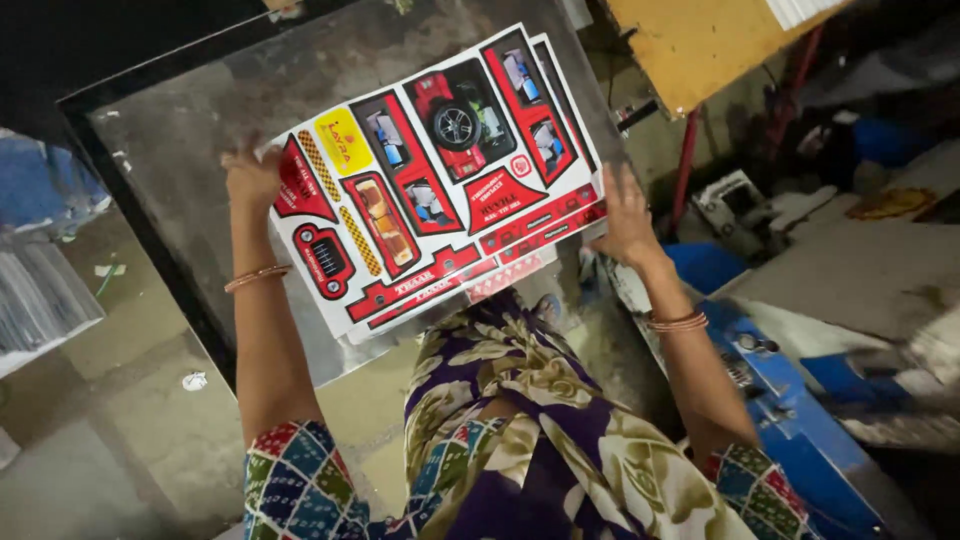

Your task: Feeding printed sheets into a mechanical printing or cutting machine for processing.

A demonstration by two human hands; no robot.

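Left hand (252,178) and right hand (625,222) pinch opposite edges of stacked white printed sticker sheets (435,175), squaring them flat over the grey metal table (190,110).

Printed red sticker sheets (435,180), stacked flat, tilted

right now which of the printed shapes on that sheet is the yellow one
The rounded yellow panel near the top left corner of the printed sheet, close to the left hand. The other shapes are mostly red.
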